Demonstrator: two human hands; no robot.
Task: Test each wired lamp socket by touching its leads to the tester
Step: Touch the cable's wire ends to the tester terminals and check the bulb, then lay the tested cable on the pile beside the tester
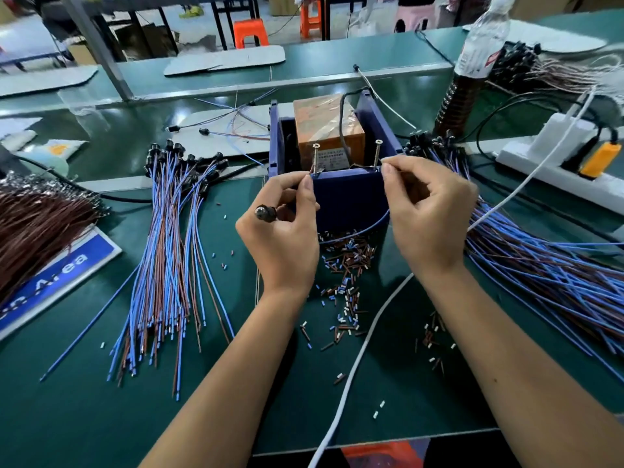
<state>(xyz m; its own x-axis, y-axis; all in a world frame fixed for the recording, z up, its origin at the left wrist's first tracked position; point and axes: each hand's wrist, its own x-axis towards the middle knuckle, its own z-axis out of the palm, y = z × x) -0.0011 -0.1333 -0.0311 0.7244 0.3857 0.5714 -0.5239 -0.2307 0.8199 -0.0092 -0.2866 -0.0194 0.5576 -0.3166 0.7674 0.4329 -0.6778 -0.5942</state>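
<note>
The tester [349, 194] is a dark blue box with an orange block inside and two upright screws on its near wall. My left hand [283, 238] holds a black lamp socket [265, 212] in its fingers and pinches one lead against the left screw [316, 158]. My right hand [427, 214] pinches the other lead, a blue wire [364, 229], against the right screw [377, 155]. The blue wire sags in a loop in front of the box between my hands.
A pile of wired sockets [169, 238] lies to the left and a larger pile [540, 265] to the right. Cut insulation bits [347, 265] litter the green mat. A white power strip [560, 160], a bottle [472, 72] and a white cable [358, 366] are nearby.
</note>
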